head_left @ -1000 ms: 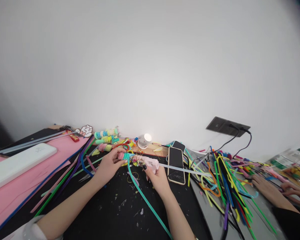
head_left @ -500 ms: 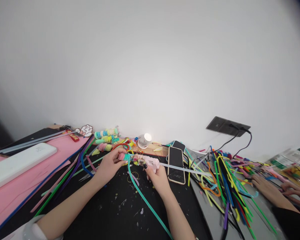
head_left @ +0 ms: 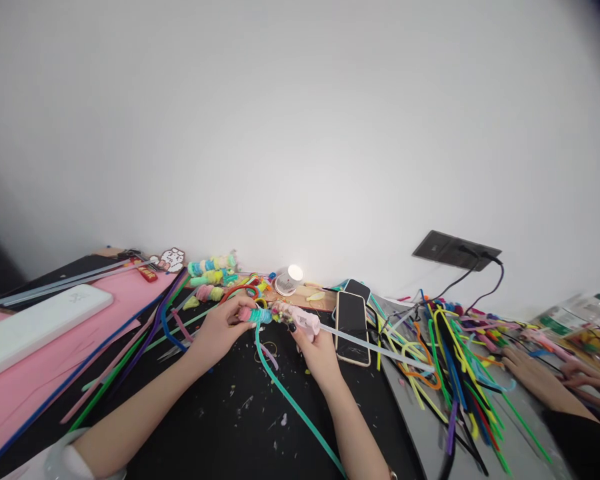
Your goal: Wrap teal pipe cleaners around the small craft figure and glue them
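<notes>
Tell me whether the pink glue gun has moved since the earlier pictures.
Yes. The pink glue gun has shifted slightly to the right, toward the stationary cream-edged phone.

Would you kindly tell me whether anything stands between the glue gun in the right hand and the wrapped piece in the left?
Nothing visible does: the glue gun in the right hand points toward the wrapped piece in the left hand, close by; whether they touch is unclear.

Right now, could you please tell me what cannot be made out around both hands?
In the head view:
Glue gun handle: mostly behind the right hand.
Wrapped roll: partly covered by the left hand.
Turquoise strip: one end cut off by the bottom edge.
White cup: print too small.
</notes>
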Available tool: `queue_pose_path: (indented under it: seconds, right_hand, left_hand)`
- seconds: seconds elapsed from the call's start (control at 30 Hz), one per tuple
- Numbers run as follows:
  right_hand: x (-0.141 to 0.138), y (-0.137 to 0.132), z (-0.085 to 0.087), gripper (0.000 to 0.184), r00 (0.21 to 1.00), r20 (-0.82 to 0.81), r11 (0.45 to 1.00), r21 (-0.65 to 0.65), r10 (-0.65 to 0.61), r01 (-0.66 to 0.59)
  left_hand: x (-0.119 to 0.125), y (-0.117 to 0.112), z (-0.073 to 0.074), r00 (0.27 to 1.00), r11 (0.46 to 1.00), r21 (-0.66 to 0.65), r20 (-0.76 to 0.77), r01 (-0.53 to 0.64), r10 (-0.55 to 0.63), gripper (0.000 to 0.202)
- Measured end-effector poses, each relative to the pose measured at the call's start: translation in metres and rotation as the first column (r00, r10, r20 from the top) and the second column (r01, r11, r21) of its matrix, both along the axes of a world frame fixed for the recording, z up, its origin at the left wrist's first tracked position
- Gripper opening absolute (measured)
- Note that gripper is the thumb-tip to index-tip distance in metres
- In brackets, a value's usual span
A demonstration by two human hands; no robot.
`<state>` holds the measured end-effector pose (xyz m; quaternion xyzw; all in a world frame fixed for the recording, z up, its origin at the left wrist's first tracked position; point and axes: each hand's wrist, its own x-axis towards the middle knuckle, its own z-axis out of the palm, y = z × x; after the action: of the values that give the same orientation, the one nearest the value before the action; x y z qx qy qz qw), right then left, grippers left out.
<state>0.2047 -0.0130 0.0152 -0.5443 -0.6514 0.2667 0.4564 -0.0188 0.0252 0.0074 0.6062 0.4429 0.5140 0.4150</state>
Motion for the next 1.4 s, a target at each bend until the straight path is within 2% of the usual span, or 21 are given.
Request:
queue_pose_path:
  seconds: [0.13,0.33,0.43,0.53,0.63,0.83,0.97,1.1,1.2,1.4]
  right_hand:
    - [0.002,-0.001,0.004,0.028,0.992,0.07,0.994,-0.023,-0.102,0.103]
    - [0.006,0.003,-0.004,0.046,0.92,0.323,0.973,0.006,-0.221,0.231]
    - [0.008,0.006,-0.011,0.049,0.854,0.447,0.953,-0.011,-0.265,0.301]
    - [0.01,0.008,-0.015,0.05,0.84,0.469,0.944,-0.039,-0.273,0.329]
    - [0.01,0.007,-0.015,0.05,0.85,0.47,0.952,-0.061,-0.238,0.301]
    - [0.005,0.0,-0.008,0.054,0.841,0.511,0.967,-0.069,-0.177,0.246]
    - [0.001,-0.004,-0.003,0.061,0.867,0.447,0.975,0.078,-0.22,0.207]
    - [-0.004,-0.007,-0.003,0.04,0.915,0.394,0.967,0.256,-0.086,-0.02]
    - [-0.01,-0.008,-0.005,0.03,0.909,0.416,0.952,0.272,0.017,-0.143]
    - [-0.022,-0.009,-0.009,0.028,0.888,0.46,0.943,0.288,0.014,-0.165]
  left_hand:
    - [-0.001,0.003,-0.005,0.999,0.999,-0.048,0.046,-0.016,0.018,0.035]
    - [-0.004,0.009,-0.011,0.964,0.984,-0.137,0.224,-0.117,0.145,0.046]
    - [-0.006,0.01,-0.009,0.921,0.965,-0.234,0.337,-0.119,0.195,0.046]
    - [-0.008,0.01,-0.006,0.843,0.943,-0.327,0.487,-0.069,0.231,0.042]
    - [-0.008,0.012,-0.006,0.793,0.935,-0.352,0.555,-0.05,0.252,0.037]
    - [-0.005,0.011,-0.003,0.76,0.928,-0.371,0.596,-0.027,0.261,0.035]
    - [-0.001,0.005,0.004,0.797,0.937,-0.35,0.562,-0.016,0.224,0.048]
    - [0.001,0.001,0.007,0.799,0.935,-0.354,0.561,-0.007,0.218,0.054]
    - [0.003,0.0,0.005,0.829,0.938,-0.345,0.528,0.011,0.185,0.053]
    - [0.006,-0.001,0.002,0.964,0.979,-0.205,0.264,0.02,0.035,0.045]
